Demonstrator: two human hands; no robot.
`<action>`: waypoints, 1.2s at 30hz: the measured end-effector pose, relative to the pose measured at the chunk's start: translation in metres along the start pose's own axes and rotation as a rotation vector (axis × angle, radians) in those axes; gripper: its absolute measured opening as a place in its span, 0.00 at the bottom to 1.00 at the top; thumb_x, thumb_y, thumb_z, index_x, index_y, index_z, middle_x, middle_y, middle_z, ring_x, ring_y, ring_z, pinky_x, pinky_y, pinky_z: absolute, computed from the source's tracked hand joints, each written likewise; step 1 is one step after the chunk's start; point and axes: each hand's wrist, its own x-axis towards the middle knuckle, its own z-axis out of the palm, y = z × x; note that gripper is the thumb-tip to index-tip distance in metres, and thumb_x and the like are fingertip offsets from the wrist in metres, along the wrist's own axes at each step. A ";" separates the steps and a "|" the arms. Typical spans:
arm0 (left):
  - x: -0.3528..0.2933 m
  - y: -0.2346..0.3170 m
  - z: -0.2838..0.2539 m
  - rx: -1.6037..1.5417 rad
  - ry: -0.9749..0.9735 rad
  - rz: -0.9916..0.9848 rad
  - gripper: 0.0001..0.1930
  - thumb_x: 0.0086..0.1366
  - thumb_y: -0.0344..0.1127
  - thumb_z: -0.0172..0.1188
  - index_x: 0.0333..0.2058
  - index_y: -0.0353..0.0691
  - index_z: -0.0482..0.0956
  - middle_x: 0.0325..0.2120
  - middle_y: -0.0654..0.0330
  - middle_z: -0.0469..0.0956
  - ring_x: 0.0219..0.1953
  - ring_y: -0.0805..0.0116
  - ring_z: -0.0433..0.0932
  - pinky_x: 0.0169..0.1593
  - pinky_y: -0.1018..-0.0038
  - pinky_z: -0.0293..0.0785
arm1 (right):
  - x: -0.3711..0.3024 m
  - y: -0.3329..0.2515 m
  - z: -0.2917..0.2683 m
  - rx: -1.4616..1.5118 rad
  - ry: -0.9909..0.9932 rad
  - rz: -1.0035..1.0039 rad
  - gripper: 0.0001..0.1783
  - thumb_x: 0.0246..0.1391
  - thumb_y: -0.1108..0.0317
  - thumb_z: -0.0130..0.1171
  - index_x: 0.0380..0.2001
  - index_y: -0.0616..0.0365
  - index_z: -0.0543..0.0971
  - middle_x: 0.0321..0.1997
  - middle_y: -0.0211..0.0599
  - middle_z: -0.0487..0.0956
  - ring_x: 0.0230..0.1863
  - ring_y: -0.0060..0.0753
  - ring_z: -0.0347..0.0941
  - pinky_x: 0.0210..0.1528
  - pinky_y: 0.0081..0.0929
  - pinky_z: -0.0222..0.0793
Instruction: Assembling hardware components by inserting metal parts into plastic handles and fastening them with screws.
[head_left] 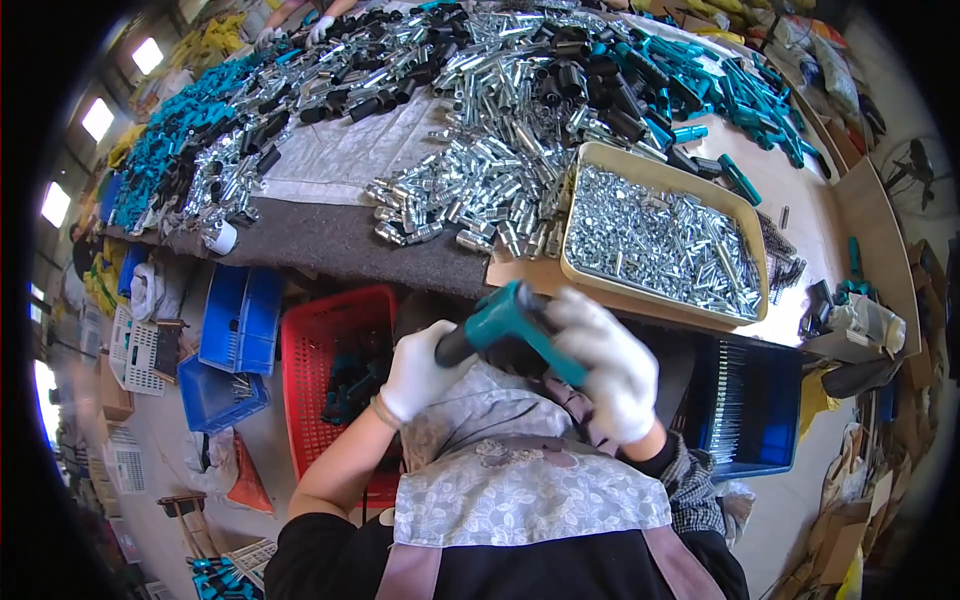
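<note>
In front of my apron, a teal, pistol-shaped tool body [497,318] with a black barrel is held up. My left hand [420,372], in a white glove, is closed around the black barrel. My right hand [612,372], also white-gloved, is at the tool's other end. Its palm lies against the tip of the teal handle, and its fingers are by the dark part of the head. Motion blurs those fingers, so their grip cannot be made out. Just beyond my right hand, a cream tray [665,310] holds many small silver metal fittings [650,225].
Silver couplings [460,195], black sleeves [615,100] and teal parts [185,125] are heaped over the table. A red basket [300,400] stands below left, blue bins [240,320] farther left, another blue bin [750,455] at right. Another person's gloved hand [320,30] is at the far side.
</note>
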 end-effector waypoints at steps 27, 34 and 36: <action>0.107 0.029 -0.035 0.409 0.086 0.686 0.14 0.57 0.30 0.63 0.43 0.41 0.81 0.42 0.56 0.80 0.46 0.54 0.77 0.49 0.64 0.75 | -0.044 0.060 0.012 0.439 -0.267 0.898 0.25 0.59 0.61 0.61 0.56 0.61 0.72 0.34 0.29 0.76 0.34 0.20 0.71 0.39 0.21 0.71; 0.124 0.009 -0.025 0.705 -0.099 0.512 0.08 0.58 0.31 0.62 0.37 0.45 0.77 0.35 0.60 0.77 0.41 0.56 0.76 0.45 0.61 0.75 | -0.039 0.044 0.013 0.615 -0.120 0.819 0.24 0.62 0.60 0.57 0.57 0.60 0.70 0.35 0.29 0.75 0.30 0.20 0.70 0.36 0.20 0.69; 0.128 0.010 -0.024 0.735 -0.156 0.427 0.10 0.59 0.32 0.60 0.40 0.44 0.76 0.36 0.56 0.77 0.40 0.55 0.78 0.43 0.59 0.77 | -0.040 0.045 0.014 0.575 -0.135 0.809 0.28 0.62 0.60 0.58 0.61 0.61 0.68 0.35 0.30 0.75 0.28 0.20 0.70 0.35 0.20 0.70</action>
